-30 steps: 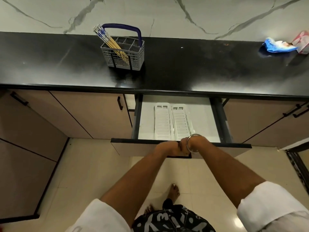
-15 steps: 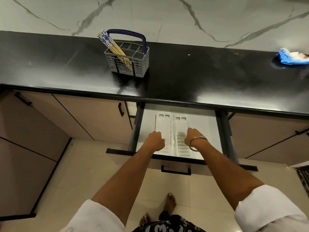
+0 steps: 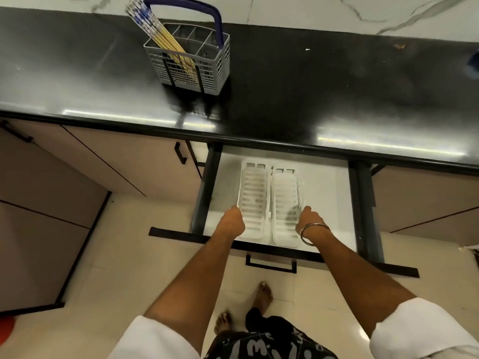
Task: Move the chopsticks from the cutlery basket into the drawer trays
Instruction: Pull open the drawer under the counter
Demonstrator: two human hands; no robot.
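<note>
Chopsticks (image 3: 162, 38) are leaning in the grey cutlery basket (image 3: 191, 60) on the black bench (image 3: 311, 86). In the open drawer (image 3: 329, 193), the left hand (image 3: 231, 222) and right hand (image 3: 308, 218) are gripping the outer edges of two white trays (image 3: 269, 200), fingers curled.

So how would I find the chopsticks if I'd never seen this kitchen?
Start at the black countertop. On it stands a grey cutlery basket with a blue handle. The chopsticks are the yellow sticks with blue-and-white tops leaning out of its left corner, the only things in it.
</note>
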